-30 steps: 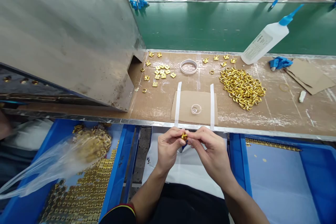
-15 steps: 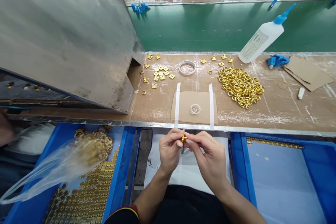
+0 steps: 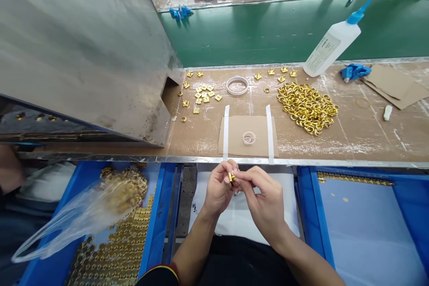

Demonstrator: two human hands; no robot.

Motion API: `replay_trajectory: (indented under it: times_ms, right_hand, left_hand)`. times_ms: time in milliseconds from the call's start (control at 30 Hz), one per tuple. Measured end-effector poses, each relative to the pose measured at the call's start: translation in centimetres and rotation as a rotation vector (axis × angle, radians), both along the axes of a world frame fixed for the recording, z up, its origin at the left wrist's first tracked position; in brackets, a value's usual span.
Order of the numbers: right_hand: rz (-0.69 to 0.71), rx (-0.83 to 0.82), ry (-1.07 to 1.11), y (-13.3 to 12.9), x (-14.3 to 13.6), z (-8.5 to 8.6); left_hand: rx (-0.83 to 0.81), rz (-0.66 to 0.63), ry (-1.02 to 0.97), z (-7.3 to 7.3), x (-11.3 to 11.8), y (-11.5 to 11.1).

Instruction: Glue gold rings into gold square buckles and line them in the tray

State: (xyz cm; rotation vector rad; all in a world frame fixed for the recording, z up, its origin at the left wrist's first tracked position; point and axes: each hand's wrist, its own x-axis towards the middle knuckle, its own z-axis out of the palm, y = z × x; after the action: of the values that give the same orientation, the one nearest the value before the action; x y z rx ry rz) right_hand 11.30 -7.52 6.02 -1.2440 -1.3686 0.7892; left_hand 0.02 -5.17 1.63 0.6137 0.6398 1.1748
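Between my two hands, just in front of the bench edge, is a small gold ring (image 3: 231,178). The fingertips of my left hand (image 3: 217,187) pinch it, and the thumb and forefinger of my right hand (image 3: 264,192) close on its right side. My fingers cover part of the ring. Beyond them, a small clear round dish (image 3: 249,138) sits on a cardboard pad (image 3: 234,143) held by two white tape strips. A large heap of gold rings (image 3: 306,107) lies to the right, and several square gold pieces (image 3: 204,94) lie to the left.
A blue-tipped white bottle (image 3: 331,49) leans at the back right, near blue clips (image 3: 354,71). A white tape ring (image 3: 237,86) lies mid-bench. Metal housing (image 3: 100,44) stands left. Blue trays (image 3: 157,223) flank me; the left one carries gold pieces and a plastic bag (image 3: 80,210).
The gold ring has turned and tilted between my fingers, and my left fingers have shifted around it. Across the bench, the other person's hands have drawn back from the white pile.
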Motion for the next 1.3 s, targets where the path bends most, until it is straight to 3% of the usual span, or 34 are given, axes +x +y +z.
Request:
replay_trajectory:
  times_ms: [500, 667, 833, 1167, 1300]
  right_hand:
    - [-0.009, 0.036, 0.026, 0.0, -0.6, -0.2]
    - [0.016, 0.067, -0.001, -0.5, -0.5, -0.2]
    - [0.055, 0.074, 0.007, -0.7, -0.1, 0.3]
    - [-0.005, 0.134, -0.038, -1.2, -0.4, 0.2]
    - [0.05, 0.148, -0.05, -0.9, 0.1, 0.3]
  left_hand:
    - [0.025, -0.071, 0.079, 0.1, -0.6, 0.0]
    - [0.036, -0.041, 0.126, 0.2, -0.9, -0.3]
    - [0.013, -0.087, -0.025, 0.8, -0.5, -0.6]
    - [-0.098, -0.099, -0.262, 1.9, -0.2, -1.4]
    - [-0.133, -0.088, -0.319, 2.3, -0.4, -1.6]
